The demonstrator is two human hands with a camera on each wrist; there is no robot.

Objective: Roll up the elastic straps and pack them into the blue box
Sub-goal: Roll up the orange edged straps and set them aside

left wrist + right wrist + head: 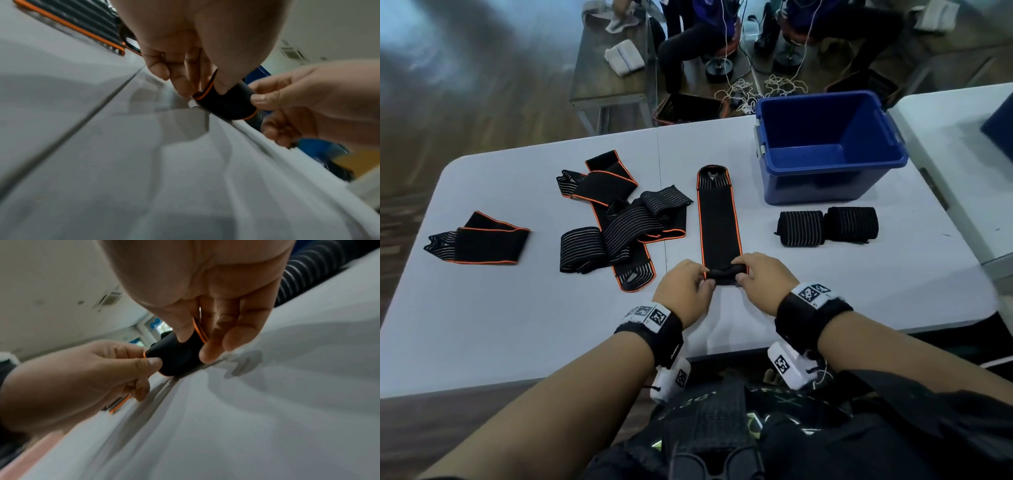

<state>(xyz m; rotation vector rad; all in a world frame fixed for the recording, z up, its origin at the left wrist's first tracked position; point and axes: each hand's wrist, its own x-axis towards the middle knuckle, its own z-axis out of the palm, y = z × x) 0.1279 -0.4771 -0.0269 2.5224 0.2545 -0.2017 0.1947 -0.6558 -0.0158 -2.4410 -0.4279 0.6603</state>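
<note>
A black elastic strap with orange edges (719, 222) lies flat on the white table (517, 325), running away from me. Its near end is curled into a small roll (723, 275) (228, 104) (176, 356). My left hand (686, 286) (185, 69) pinches the roll's left end between thumb and fingers. My right hand (760, 275) (216, 324) pinches its right end the same way. The blue box (828, 147) stands open at the far right, nothing visible inside. Two rolled straps (827, 225) lie in front of it.
A heap of several unrolled straps (616, 216) lies left of centre, and one folded strap (482, 240) sits at the far left. A second white table (962, 164) adjoins on the right. Seated people and cables are beyond the far edge.
</note>
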